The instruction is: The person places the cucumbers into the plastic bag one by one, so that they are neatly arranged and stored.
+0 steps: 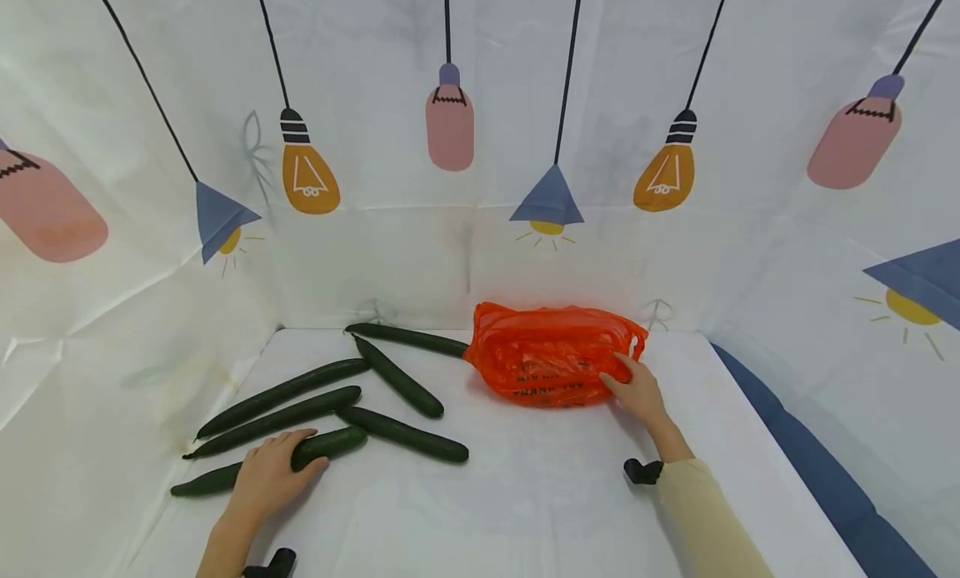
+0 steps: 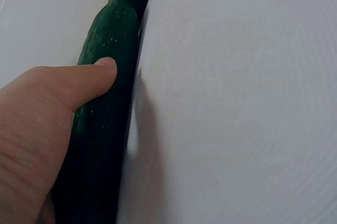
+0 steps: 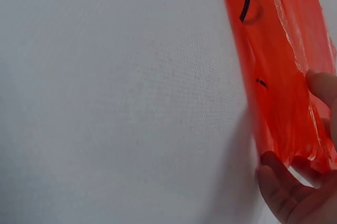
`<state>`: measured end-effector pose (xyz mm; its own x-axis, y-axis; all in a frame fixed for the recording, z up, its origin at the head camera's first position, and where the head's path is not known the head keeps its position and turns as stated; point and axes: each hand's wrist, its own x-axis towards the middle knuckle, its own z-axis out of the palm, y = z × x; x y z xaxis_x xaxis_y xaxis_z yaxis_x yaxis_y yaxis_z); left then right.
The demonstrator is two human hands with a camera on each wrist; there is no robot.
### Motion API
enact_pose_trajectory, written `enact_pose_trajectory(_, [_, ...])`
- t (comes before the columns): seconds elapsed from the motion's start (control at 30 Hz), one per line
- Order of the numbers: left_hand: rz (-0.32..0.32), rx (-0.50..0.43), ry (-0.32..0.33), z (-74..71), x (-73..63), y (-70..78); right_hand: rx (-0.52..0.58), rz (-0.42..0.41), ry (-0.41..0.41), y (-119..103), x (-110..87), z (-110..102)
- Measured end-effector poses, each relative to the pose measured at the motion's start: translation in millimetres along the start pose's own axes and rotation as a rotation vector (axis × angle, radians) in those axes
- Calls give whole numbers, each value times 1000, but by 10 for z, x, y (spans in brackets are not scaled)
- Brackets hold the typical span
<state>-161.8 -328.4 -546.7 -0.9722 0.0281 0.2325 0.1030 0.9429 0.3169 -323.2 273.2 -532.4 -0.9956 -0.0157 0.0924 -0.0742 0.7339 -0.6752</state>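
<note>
My left hand grips a long dark green cucumber that lies nearest me on the white table. In the left wrist view the thumb presses along the side of this cucumber; the other fingers are mostly hidden. At the back right, my right hand holds the right end of a red plastic bag with dark print. Fingers and thumb lie around that end of the bag in the right wrist view. What the bag contains cannot be made out.
Several more cucumbers lie loosely left of the bag, among them one pointing right and two slanted ones. A back cucumber meets the bag's left end. White printed cloth walls the table's back; blue fabric hangs right.
</note>
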Motion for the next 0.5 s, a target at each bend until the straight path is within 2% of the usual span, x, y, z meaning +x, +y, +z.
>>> enact_pose_trajectory(0.23, [3, -62, -7, -51, -10, -115, 5, 34, 16, 13, 98, 51])
enact_pose_trajectory(0.5, [100, -103, -6, -90, 24, -245, 40, 84, -35, 11, 225, 102])
